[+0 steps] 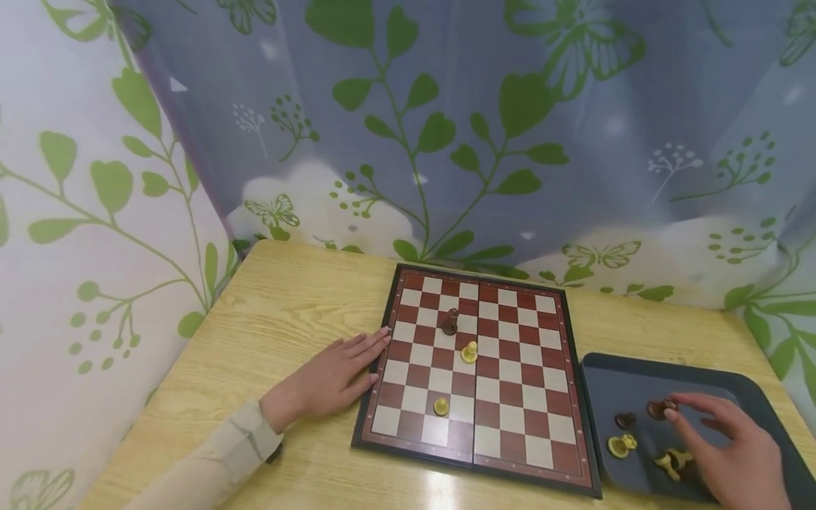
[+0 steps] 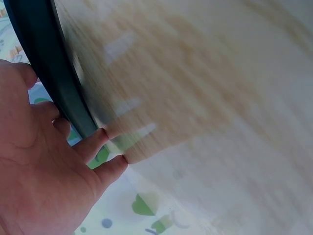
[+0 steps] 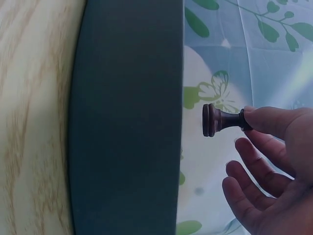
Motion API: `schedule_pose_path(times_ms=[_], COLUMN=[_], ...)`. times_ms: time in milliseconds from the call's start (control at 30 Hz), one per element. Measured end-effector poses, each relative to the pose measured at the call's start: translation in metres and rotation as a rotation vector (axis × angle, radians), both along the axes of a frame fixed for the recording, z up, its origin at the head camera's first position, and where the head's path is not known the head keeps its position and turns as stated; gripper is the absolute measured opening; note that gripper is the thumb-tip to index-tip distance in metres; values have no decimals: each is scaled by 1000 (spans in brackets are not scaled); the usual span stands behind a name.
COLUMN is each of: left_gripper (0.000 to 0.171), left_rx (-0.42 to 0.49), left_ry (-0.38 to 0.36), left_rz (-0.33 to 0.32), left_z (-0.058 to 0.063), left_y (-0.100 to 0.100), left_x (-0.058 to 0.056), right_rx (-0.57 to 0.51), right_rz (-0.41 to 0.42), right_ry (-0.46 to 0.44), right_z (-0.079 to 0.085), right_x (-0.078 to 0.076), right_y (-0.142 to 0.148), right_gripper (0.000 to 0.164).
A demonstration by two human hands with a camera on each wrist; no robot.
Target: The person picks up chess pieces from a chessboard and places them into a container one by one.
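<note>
A chessboard [image 1: 519, 418] with red and white squares lies flat on the table. My left hand [image 1: 328, 379] rests at its left edge, fingers fairly straight; in the left wrist view, fingertips touch the board's dark side [image 2: 54, 63]. Over the dark tray to the right, my right hand [image 1: 733, 446] pinches a dark brown chess piece [image 3: 215, 121] between thumb and forefinger, its base pointing away from the hand. The held piece's top is hidden by the fingers. Standing on the board's left half are a dark piece [image 1: 450, 322] and two yellow pieces, one central [image 1: 469, 353], one nearer [image 1: 441, 406].
The dark tray [image 1: 644, 379] sits right against the board's right side. Lying in it are a dark piece [image 1: 625, 421], a yellow piece [image 1: 621, 445] and more yellow ones [image 1: 668, 464] partly behind the right hand. A patterned curtain [image 1: 408, 142] hangs behind the wooden table [image 1: 299, 297].
</note>
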State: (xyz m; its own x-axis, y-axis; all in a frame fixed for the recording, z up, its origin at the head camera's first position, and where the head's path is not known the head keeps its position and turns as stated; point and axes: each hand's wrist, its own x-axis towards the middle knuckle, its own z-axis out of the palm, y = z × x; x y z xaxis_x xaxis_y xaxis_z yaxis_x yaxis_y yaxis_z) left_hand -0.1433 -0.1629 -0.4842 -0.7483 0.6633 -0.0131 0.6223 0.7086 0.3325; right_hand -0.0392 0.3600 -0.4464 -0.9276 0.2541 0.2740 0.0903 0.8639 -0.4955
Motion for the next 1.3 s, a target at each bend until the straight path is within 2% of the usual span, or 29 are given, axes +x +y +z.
schedule_pose_path(times_ms=[133,567,800,900,967,1200,1300], left_gripper=[62,61,62,62,62,62,62], left_rx=[-2,16,10,5,0,6,7], left_ry=[-3,-1,-4,-8,-14,-15,-18], left_rz=[0,2,3,-4,-2,1,2], left_z=[-1,-1,-2,-1,-1,1,0], left_y=[1,-1,-2,-3,-3,-2,-2], left_x=[0,3,2,3,4,2,2], right_rx=[-5,-25,-25,-23,-51,-51,-54], right_rz=[-38,-42,9,30,67,153,218], right_ry=[0,-27,-2,-6,-9,22,35], right_z=[1,-1,-19,-16,-7,-2,2], right_x=[1,2,-2,-2,-1,-9,-13], right_y=[7,5,11,5,-4,-18,-32], right_gripper=[28,30,33,32,31,26,25])
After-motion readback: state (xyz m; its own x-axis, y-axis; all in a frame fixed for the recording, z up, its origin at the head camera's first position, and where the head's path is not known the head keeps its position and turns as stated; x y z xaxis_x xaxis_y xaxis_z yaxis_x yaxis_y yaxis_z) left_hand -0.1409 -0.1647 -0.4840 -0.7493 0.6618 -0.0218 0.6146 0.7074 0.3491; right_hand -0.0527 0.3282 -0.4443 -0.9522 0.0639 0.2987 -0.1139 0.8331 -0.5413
